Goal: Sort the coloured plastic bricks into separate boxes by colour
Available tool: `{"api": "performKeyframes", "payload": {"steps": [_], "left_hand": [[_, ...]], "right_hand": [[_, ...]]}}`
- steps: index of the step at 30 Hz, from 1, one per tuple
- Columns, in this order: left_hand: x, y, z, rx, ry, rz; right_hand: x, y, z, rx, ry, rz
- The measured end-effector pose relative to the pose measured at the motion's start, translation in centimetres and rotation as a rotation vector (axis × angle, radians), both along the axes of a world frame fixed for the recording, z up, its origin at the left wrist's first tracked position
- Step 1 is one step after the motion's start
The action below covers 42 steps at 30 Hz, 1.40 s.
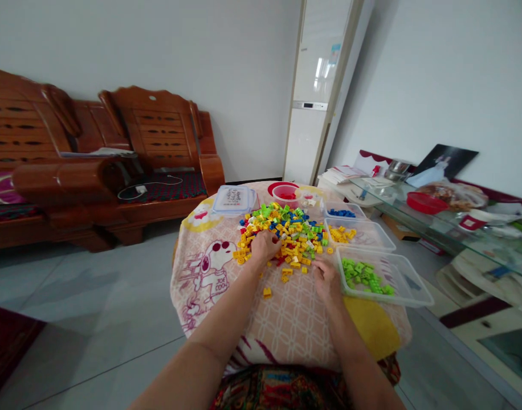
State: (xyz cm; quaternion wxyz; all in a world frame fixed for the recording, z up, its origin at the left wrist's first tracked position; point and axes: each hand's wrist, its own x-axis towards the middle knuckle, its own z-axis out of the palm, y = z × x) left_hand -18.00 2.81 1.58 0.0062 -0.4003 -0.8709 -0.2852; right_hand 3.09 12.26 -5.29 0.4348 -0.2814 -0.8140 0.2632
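A heap of small building bricks [293, 228], yellow, green, blue, red and white, lies on a cloth-covered round table [282, 324]. My left hand [265, 246] reaches into the heap's near left part, its fingers bent and partly hidden among the bricks. At the heap's near right edge is my right hand [326, 276], fingers curled together; whatever they hold is too small to make out. Right of it, a clear box [408, 282] has green bricks [366, 276]. Behind that, other clear boxes hold yellow bricks [342, 234] and blue bricks [341, 213].
A red-filled round bowl [285, 193] and a lidded clear box [233, 199] stand at the table's far side. Beyond are wooden chairs [158, 134] and a tall white cabinet unit [310, 131]. On the right, a glass-topped table [440, 219] carries a red basket [427, 202].
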Motion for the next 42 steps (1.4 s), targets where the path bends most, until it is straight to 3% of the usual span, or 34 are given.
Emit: {"api": "performKeyframes", "payload": {"steps": [15, 21, 27, 34, 38, 42], "left_hand": [[0.4, 0.5, 0.9, -0.059, -0.082, 0.096], [0.2, 0.4, 0.5, -0.059, -0.058, 0.13], [-1.2, -0.6, 0.2, 0.128, -0.052, 0.179], [-3.8, -2.0, 0.5, 0.406, -0.293, 0.262], [-4.3, 0.2, 0.6, 0.467, -0.463, 0.107], [-4.5, 5.6, 3.3, 0.689, -0.616, -0.044]], "right_hand": [[0.0, 0.0, -0.2, 0.017, -0.01, -0.005], [0.0, -0.2, 0.1, 0.014, -0.015, -0.004], [-0.1, 0.0, -0.2, 0.007, -0.015, -0.01], [-0.1, -0.1, -0.3, 0.006, -0.004, -0.01], [-0.1, -0.1, -0.3, 0.004, -0.011, -0.011], [0.0, 0.1, -0.5, 0.022, -0.002, 0.006]]}}
